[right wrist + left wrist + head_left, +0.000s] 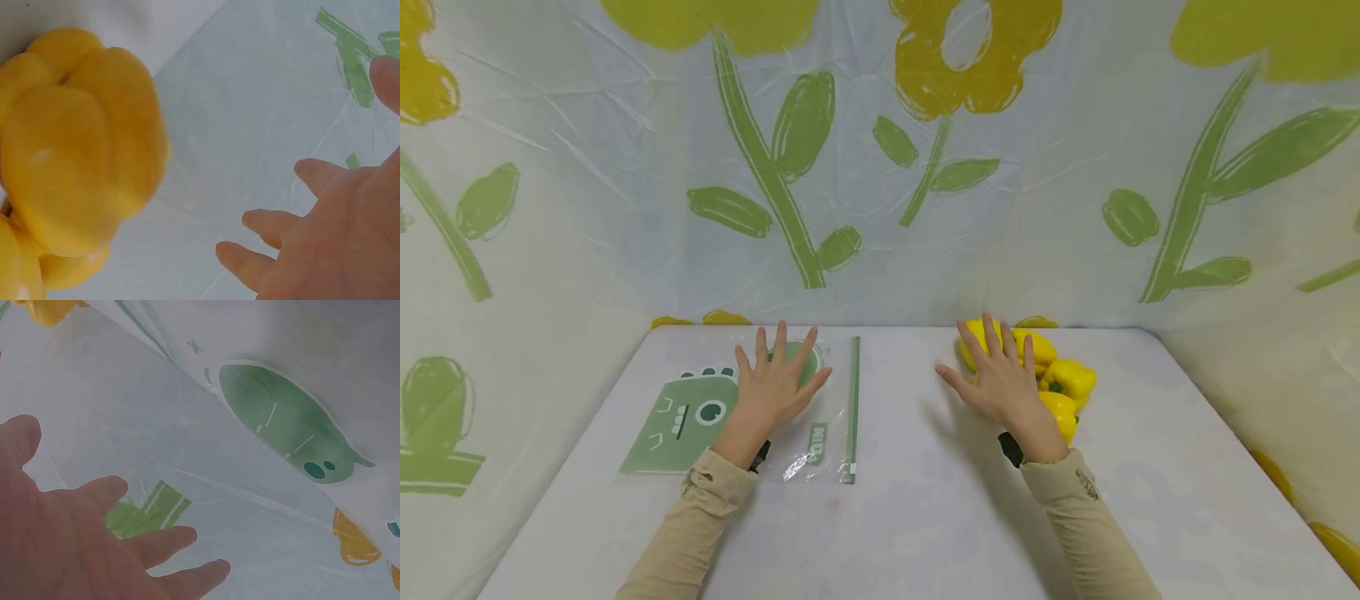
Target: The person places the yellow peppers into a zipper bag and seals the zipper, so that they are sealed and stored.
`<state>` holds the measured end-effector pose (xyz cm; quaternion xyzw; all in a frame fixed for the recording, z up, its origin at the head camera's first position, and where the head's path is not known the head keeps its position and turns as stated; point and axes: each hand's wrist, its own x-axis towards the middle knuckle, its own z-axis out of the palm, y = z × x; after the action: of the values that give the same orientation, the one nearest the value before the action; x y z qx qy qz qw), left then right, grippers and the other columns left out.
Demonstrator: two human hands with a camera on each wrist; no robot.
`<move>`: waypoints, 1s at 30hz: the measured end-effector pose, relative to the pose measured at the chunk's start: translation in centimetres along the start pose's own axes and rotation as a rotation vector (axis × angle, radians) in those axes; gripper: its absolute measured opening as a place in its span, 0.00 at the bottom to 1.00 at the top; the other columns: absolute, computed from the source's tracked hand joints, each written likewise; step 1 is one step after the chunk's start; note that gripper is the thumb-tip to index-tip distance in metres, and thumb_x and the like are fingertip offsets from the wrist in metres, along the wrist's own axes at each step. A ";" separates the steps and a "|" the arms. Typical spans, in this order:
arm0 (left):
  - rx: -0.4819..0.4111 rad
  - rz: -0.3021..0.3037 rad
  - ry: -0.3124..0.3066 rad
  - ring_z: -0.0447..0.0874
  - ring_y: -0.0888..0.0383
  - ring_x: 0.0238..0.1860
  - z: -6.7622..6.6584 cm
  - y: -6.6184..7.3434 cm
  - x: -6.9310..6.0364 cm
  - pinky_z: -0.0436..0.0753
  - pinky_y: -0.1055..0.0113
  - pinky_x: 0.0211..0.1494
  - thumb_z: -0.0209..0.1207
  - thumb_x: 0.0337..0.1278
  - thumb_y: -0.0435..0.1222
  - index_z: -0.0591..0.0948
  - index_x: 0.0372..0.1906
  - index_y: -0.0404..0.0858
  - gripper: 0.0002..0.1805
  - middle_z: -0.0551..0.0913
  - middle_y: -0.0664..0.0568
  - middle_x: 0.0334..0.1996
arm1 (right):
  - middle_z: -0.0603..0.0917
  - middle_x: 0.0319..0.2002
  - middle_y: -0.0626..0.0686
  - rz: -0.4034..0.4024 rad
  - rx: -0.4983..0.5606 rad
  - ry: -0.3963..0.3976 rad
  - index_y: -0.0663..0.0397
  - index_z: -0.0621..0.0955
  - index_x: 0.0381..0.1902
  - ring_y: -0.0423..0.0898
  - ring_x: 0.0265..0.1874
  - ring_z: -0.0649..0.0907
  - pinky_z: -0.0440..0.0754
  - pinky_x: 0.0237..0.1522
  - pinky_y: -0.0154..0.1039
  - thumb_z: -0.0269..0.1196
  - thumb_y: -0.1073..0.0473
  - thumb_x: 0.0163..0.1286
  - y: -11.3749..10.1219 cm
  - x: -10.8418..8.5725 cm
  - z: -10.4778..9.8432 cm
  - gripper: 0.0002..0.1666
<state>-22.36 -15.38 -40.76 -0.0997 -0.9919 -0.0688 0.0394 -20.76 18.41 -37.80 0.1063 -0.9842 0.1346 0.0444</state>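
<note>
Fingers spread, my left hand point(773, 386) hovers above a clear zip bag point(833, 400) printed with a green cartoon monster and holds nothing. The bag lies flat on the left of the table, its green zip strip on the right side; hand and forearm cover part of it. My right hand point(1006, 390), also spread and holding nothing, is over the left part of a cluster of yellow bell peppers point(1070, 381). It hides some of them. In the right wrist view a large bell pepper point(81, 144) shows beside the fingers, apart from them.
A white table point(910, 517) carries everything. Behind it and at both sides hangs a pale curtain point(1045, 167) with yellow flowers and green stems. The bag and the peppers lie apart, with bare tabletop between them.
</note>
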 end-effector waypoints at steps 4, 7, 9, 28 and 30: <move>-0.026 0.024 0.033 0.41 0.30 0.75 0.0 0.3 0.0 0.43 0.28 0.68 0.39 0.70 0.64 0.52 0.80 0.51 0.40 0.47 0.35 0.77 | 0.41 0.79 0.62 0.004 0.031 0.011 0.41 0.49 0.80 0.65 0.76 0.43 0.30 0.70 0.65 0.44 0.26 0.72 -0.4 0.2 -0.4 0.48; -0.030 0.087 0.118 0.60 0.32 0.70 0.0 1.1 0.1 0.60 0.33 0.65 0.46 0.71 0.58 0.66 0.74 0.42 0.35 0.64 0.35 0.70 | 0.45 0.78 0.64 -0.014 0.113 0.053 0.44 0.50 0.80 0.66 0.75 0.47 0.34 0.70 0.65 0.46 0.30 0.74 -0.9 0.4 -0.9 0.46; -0.011 0.137 0.167 0.72 0.35 0.60 0.2 1.7 0.1 0.71 0.38 0.58 0.50 0.70 0.54 0.75 0.65 0.37 0.30 0.75 0.36 0.60 | 0.49 0.77 0.66 -0.030 0.195 0.088 0.49 0.51 0.80 0.66 0.74 0.52 0.40 0.70 0.65 0.49 0.33 0.74 -1.4 0.5 -1.2 0.46; -0.079 0.073 -0.214 0.76 0.45 0.38 3.7 5.8 -0.8 0.77 0.50 0.37 0.60 0.62 0.50 0.80 0.38 0.36 0.19 0.79 0.46 0.33 | 0.67 0.71 0.61 -0.030 0.858 -0.365 0.60 0.65 0.72 0.59 0.69 0.68 0.65 0.66 0.58 0.58 0.45 0.73 -7.6 1.6 7.1 0.38; -0.096 0.085 -0.210 0.74 0.47 0.35 3.8 5.7 -0.7 0.76 0.52 0.35 0.58 0.64 0.49 0.78 0.33 0.39 0.16 0.77 0.48 0.30 | 0.66 0.72 0.60 -0.050 0.862 -0.414 0.61 0.65 0.72 0.57 0.71 0.65 0.62 0.68 0.58 0.57 0.46 0.74 -7.7 1.4 7.7 0.37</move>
<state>-20.73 -9.48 -43.85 -0.1501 -0.9810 -0.1038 -0.0665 -20.89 8.76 -43.04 0.1631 -0.8239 0.5056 -0.1977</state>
